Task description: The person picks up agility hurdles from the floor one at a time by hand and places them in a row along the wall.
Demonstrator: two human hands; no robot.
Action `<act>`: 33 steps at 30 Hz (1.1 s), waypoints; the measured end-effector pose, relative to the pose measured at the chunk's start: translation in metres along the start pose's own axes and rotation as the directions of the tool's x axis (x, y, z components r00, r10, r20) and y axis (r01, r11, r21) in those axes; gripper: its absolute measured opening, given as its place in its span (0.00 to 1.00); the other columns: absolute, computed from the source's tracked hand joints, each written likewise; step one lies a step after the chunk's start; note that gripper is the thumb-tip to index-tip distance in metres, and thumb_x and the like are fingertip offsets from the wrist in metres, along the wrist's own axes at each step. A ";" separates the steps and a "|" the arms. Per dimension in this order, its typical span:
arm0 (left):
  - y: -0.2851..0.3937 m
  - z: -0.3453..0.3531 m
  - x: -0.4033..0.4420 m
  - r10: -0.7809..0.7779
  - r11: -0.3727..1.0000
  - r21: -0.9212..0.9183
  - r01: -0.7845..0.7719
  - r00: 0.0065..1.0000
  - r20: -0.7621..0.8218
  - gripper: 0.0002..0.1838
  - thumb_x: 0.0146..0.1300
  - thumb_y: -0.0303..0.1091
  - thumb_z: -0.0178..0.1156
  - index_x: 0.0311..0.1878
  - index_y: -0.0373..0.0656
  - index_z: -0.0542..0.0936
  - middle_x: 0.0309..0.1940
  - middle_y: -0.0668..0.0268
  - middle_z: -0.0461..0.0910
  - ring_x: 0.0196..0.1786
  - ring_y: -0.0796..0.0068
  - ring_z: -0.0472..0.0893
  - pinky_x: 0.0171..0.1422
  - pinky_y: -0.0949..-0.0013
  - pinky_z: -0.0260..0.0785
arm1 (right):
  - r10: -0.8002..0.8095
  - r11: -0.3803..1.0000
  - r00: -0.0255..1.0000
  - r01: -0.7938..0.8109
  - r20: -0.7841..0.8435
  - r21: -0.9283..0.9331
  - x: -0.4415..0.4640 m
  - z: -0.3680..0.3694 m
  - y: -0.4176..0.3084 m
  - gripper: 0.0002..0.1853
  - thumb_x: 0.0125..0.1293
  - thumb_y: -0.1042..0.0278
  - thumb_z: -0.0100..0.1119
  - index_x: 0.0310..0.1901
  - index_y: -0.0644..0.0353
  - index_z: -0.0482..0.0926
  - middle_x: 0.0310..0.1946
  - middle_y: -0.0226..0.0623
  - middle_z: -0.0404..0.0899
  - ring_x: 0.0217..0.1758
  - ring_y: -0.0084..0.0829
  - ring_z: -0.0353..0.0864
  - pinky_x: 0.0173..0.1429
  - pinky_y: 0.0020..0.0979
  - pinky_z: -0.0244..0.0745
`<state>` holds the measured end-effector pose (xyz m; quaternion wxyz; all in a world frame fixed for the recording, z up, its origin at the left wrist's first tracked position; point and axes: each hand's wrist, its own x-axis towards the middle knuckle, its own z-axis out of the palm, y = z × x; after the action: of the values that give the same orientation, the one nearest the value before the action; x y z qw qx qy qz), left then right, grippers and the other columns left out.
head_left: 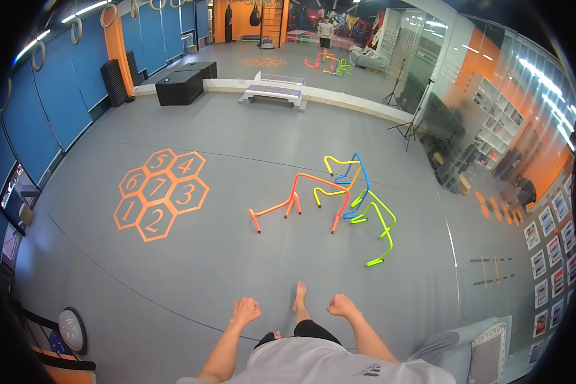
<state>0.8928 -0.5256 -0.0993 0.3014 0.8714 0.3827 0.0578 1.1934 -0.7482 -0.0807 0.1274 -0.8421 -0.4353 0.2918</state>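
Observation:
Both my hands are held out in front of my body, above the grey floor (pixel 237 269). My left hand (pixel 245 312) is curled into a fist at the left, and my right hand (pixel 343 306) makes a fist at the right. Neither shows anything in it. Between them one bare foot (pixel 300 296) reaches forward. Beyond the hands stand several small hurdles: a red one (pixel 320 178), a yellow one (pixel 331 192), a blue one (pixel 365 173) and a green one (pixel 390 221). My hands touch none of them.
Orange numbered hexagons (pixel 157 187) mark the floor at the left. A black box (pixel 179 88) and a step platform (pixel 272 95) stand by the mirror wall. A tripod (pixel 411 128) is at the right, a grey sofa (pixel 451 352) lower right, and a balance dome (pixel 72 329) lower left.

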 end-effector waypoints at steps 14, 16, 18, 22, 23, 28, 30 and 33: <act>-0.052 -0.086 0.251 -0.288 0.946 0.094 0.310 0.939 -0.188 0.09 0.46 0.28 0.57 0.15 0.40 0.70 0.13 0.54 0.70 0.21 0.48 0.71 0.29 0.54 0.65 | -0.217 0.971 0.976 0.219 0.026 -0.092 0.358 -0.113 -0.087 0.11 0.49 0.63 0.59 0.30 0.56 0.87 0.30 0.51 0.84 0.38 0.52 0.84 0.48 0.47 0.80; -0.054 -0.090 0.279 -0.291 0.951 0.058 0.303 0.943 -0.159 0.11 0.47 0.29 0.58 0.16 0.40 0.68 0.13 0.55 0.69 0.22 0.49 0.71 0.30 0.54 0.65 | -0.264 0.954 0.963 0.268 0.047 -0.137 0.396 -0.132 -0.103 0.10 0.49 0.63 0.59 0.30 0.55 0.87 0.29 0.51 0.84 0.38 0.52 0.84 0.48 0.48 0.80; -0.059 -0.092 0.308 -0.276 0.961 0.009 0.278 0.957 -0.093 0.10 0.48 0.31 0.58 0.17 0.40 0.71 0.14 0.55 0.71 0.24 0.48 0.73 0.31 0.54 0.67 | -0.279 0.932 0.953 0.298 0.116 -0.206 0.425 -0.147 -0.112 0.10 0.50 0.63 0.58 0.30 0.54 0.87 0.29 0.51 0.84 0.39 0.51 0.85 0.48 0.49 0.80; -0.083 -0.065 0.378 -0.211 0.976 0.050 0.212 0.977 -0.025 0.09 0.56 0.35 0.58 0.25 0.42 0.82 0.24 0.52 0.80 0.32 0.43 0.79 0.39 0.48 0.74 | -0.330 0.918 0.938 0.346 0.108 -0.193 0.490 -0.146 -0.096 0.11 0.54 0.59 0.58 0.32 0.54 0.86 0.32 0.49 0.84 0.39 0.52 0.84 0.48 0.49 0.80; -0.090 -0.057 0.395 -0.128 0.985 0.110 0.133 0.991 -0.049 0.11 0.60 0.37 0.56 0.29 0.42 0.82 0.27 0.50 0.80 0.35 0.41 0.79 0.41 0.45 0.74 | -0.295 0.920 0.950 0.312 0.104 -0.236 0.501 -0.151 -0.097 0.11 0.54 0.60 0.59 0.31 0.54 0.86 0.32 0.49 0.84 0.39 0.52 0.84 0.48 0.49 0.81; -0.063 -0.071 0.516 -0.042 0.999 -0.021 0.046 0.987 0.158 0.12 0.53 0.32 0.58 0.18 0.39 0.69 0.16 0.51 0.71 0.25 0.43 0.73 0.30 0.48 0.64 | -0.334 0.926 0.910 0.365 0.246 -0.096 0.566 -0.172 -0.099 0.07 0.52 0.62 0.60 0.25 0.54 0.81 0.24 0.44 0.81 0.31 0.49 0.82 0.39 0.46 0.78; -0.057 -0.061 0.564 0.016 0.997 -0.075 0.000 0.978 0.209 0.13 0.53 0.31 0.58 0.18 0.39 0.68 0.16 0.51 0.71 0.25 0.43 0.73 0.30 0.49 0.65 | -0.337 0.934 0.907 0.355 0.254 -0.026 0.603 -0.167 -0.092 0.08 0.51 0.63 0.61 0.22 0.57 0.78 0.19 0.42 0.79 0.28 0.47 0.81 0.37 0.45 0.76; -0.067 -0.042 0.639 0.035 0.993 -0.117 -0.002 0.959 0.281 0.12 0.52 0.30 0.58 0.17 0.40 0.69 0.17 0.52 0.73 0.26 0.43 0.73 0.31 0.48 0.65 | -0.238 0.966 0.895 0.260 0.378 -0.008 0.659 -0.167 -0.086 0.07 0.51 0.64 0.61 0.22 0.57 0.78 0.20 0.42 0.79 0.29 0.47 0.81 0.37 0.45 0.76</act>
<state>1.2845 -0.0217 -0.1867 0.4023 0.8554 0.3235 -0.0423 1.5342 -0.1585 -0.1583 0.0537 -0.7117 -0.5639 0.4155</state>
